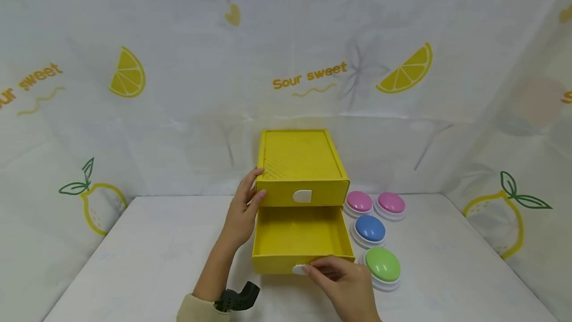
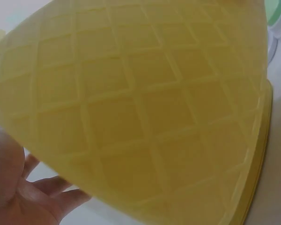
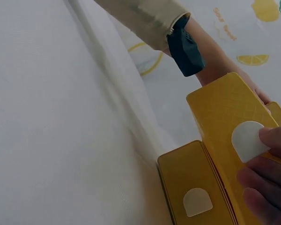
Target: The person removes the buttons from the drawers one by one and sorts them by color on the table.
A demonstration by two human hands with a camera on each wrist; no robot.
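A yellow two-drawer box [image 1: 304, 155] stands at the back of the table, its lower drawer [image 1: 304, 232] pulled out with a bare inside. My right hand [image 1: 346, 282] pinches the white tab [image 3: 249, 140] on that drawer's front between thumb and fingers. The upper drawer [image 1: 277, 194] is closed. Against the box's left side, near the upper front corner, rests my left hand [image 1: 241, 215], thumb by the front edge and a fingertip at the top. In the left wrist view the lattice-patterned side [image 2: 145, 108] fills most of the picture, my left fingers [image 2: 51, 187] extended beside it.
Right of the box stand round push buttons on white bases: two pink ones [image 1: 359, 201], a blue one [image 1: 370, 228] and a green one [image 1: 383, 264]. The green button is close to my right hand. A lemon-print cloth [image 1: 192, 88] hangs behind the white table [image 1: 170, 242].
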